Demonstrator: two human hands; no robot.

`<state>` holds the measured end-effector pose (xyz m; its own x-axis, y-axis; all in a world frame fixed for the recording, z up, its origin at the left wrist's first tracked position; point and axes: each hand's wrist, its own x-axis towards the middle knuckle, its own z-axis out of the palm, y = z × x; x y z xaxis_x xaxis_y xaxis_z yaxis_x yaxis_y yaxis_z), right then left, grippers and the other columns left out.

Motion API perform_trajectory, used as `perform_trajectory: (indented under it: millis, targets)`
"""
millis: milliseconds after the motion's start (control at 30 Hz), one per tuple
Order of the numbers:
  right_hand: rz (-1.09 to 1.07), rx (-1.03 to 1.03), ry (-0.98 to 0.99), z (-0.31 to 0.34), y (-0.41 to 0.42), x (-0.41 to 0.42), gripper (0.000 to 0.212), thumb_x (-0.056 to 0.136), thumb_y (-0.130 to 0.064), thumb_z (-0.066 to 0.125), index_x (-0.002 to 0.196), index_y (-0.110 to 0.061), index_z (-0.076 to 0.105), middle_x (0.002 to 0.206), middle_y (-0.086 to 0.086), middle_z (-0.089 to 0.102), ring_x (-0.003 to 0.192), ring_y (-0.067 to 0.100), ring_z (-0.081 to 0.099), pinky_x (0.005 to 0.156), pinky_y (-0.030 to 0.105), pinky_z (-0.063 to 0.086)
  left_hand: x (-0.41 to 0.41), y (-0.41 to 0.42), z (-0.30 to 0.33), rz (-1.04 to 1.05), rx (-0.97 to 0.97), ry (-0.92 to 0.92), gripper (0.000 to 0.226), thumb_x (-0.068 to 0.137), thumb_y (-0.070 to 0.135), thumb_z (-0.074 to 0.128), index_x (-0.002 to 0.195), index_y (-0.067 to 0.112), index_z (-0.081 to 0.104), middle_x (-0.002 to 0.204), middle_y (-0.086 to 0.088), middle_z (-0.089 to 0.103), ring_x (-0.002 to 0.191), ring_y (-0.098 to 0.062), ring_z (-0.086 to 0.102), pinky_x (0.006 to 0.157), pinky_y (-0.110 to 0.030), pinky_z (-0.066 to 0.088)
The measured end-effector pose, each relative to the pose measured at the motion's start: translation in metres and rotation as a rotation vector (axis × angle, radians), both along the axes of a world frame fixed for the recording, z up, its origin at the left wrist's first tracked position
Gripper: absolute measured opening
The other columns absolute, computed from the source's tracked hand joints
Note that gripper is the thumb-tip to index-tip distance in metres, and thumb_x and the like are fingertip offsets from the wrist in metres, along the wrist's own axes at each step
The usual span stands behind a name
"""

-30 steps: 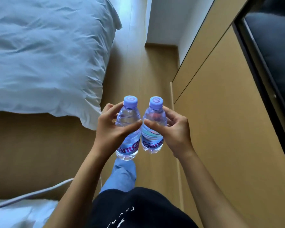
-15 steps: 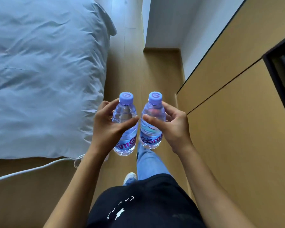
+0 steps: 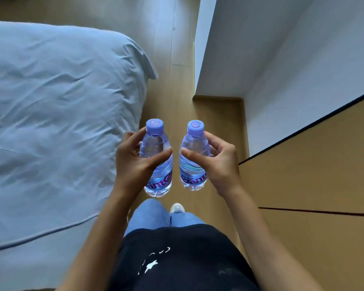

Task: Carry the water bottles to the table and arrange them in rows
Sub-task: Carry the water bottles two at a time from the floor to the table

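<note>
Beside bed (image 3: pixel 51 122), left hand (image 3: pixel 132 164) and right hand (image 3: pixel 221 164) round upright bottles (image 3: pixel 156 152).

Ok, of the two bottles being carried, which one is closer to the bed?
The bottle in the left hand, the left bottle: it is on the bed side. The right bottle is on the wooden cabinet side.

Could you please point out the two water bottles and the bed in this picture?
left water bottle (image 3: pixel 156 148): head view, on the clear shoulder below its purple cap.
right water bottle (image 3: pixel 192 164): head view, on the label in mid-body.
bed (image 3: pixel 61 122): head view, on the rumpled pale blue cover.
</note>
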<state>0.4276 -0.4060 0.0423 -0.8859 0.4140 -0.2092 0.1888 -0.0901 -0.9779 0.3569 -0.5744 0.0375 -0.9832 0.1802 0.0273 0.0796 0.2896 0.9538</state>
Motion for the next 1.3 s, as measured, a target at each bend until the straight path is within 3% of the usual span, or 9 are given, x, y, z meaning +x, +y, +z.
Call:
perform_trajectory:
  millis: [133, 367, 533, 667, 867, 1000, 1133, 1300]
  targets:
    - [-0.016, -0.009, -0.017, -0.001, 0.029, -0.081, 0.035, 0.070, -0.008, 0.088, 0.101, -0.020, 0.074, 0.093, 0.005, 0.078, 0.087, 0.026, 0.074, 0.086, 0.051, 0.058, -0.077, 0.029, -0.001, 0.018, 0.002, 0.032, 0.046, 0.063, 0.015, 0.090, 0.096, 0.038, 0.067, 0.093, -0.014, 0.059, 0.072, 0.008, 0.059, 0.067, -0.005, 0.042]
    - [-0.002, 0.040, -0.013, -0.002, 0.069, -0.257, 0.036, 0.070, -0.008, 0.087, 0.100, -0.022, 0.072, 0.094, 0.003, 0.078, 0.088, 0.027, 0.074, 0.083, 0.041, 0.061, -0.254, 0.077, -0.005, -0.011, 0.022, 0.061, 0.049, 0.063, 0.012, 0.090, 0.098, 0.037, 0.066, 0.089, -0.009, 0.057, 0.073, 0.010, 0.060, 0.065, -0.003, 0.042]
    - [0.007, 0.072, -0.011, 0.008, 0.092, -0.378, 0.035, 0.073, -0.012, 0.086, 0.101, -0.027, 0.071, 0.096, -0.002, 0.078, 0.090, 0.022, 0.074, 0.086, 0.042, 0.060, -0.377, 0.098, 0.004, -0.041, -0.034, 0.103, 0.051, 0.060, 0.031, 0.090, 0.106, 0.034, 0.067, 0.090, -0.006, 0.056, 0.078, 0.001, 0.061, 0.068, -0.011, 0.046]
    - [-0.002, 0.077, -0.014, 0.011, 0.115, -0.468, 0.040, 0.074, -0.016, 0.086, 0.111, -0.017, 0.071, 0.101, 0.002, 0.077, 0.092, 0.022, 0.074, 0.088, 0.049, 0.058, -0.471, 0.123, 0.010, -0.045, -0.056, 0.113, 0.054, 0.062, 0.031, 0.089, 0.111, 0.030, 0.066, 0.093, -0.006, 0.058, 0.083, -0.003, 0.062, 0.071, -0.017, 0.050]
    - [-0.024, 0.055, -0.016, -0.002, 0.167, -0.596, 0.039, 0.073, -0.017, 0.088, 0.108, -0.019, 0.072, 0.098, 0.002, 0.077, 0.090, 0.023, 0.075, 0.087, 0.051, 0.059, -0.599, 0.173, 0.003, -0.040, -0.063, 0.083, 0.050, 0.064, 0.030, 0.087, 0.110, 0.026, 0.068, 0.093, -0.008, 0.060, 0.085, -0.009, 0.063, 0.075, -0.015, 0.048]
    - [-0.020, 0.079, -0.005, -0.010, 0.212, -0.691, 0.036, 0.072, -0.016, 0.088, 0.105, -0.018, 0.073, 0.096, 0.003, 0.077, 0.089, 0.026, 0.074, 0.086, 0.053, 0.058, -0.695, 0.220, -0.002, -0.031, -0.062, 0.073, 0.052, 0.065, 0.025, 0.089, 0.112, 0.016, 0.070, 0.094, -0.012, 0.059, 0.086, -0.015, 0.063, 0.077, -0.025, 0.052]
    - [0.014, 0.154, 0.004, -0.005, 0.264, -0.793, 0.034, 0.072, -0.021, 0.088, 0.102, -0.016, 0.074, 0.092, 0.000, 0.078, 0.085, 0.022, 0.074, 0.083, 0.049, 0.058, -0.797, 0.272, 0.002, -0.030, -0.072, 0.091, 0.054, 0.066, 0.023, 0.088, 0.116, 0.012, 0.069, 0.092, -0.008, 0.058, 0.080, -0.005, 0.062, 0.069, -0.006, 0.044]
    - [-0.005, 0.176, 0.036, 0.007, 0.318, -0.911, 0.032, 0.071, -0.022, 0.087, 0.100, -0.016, 0.074, 0.090, -0.001, 0.078, 0.083, 0.024, 0.074, 0.081, 0.048, 0.059, -0.907, 0.322, 0.012, -0.034, -0.049, 0.065, 0.052, 0.065, 0.027, 0.087, 0.112, 0.010, 0.070, 0.088, -0.006, 0.055, 0.078, -0.012, 0.064, 0.067, -0.006, 0.044]
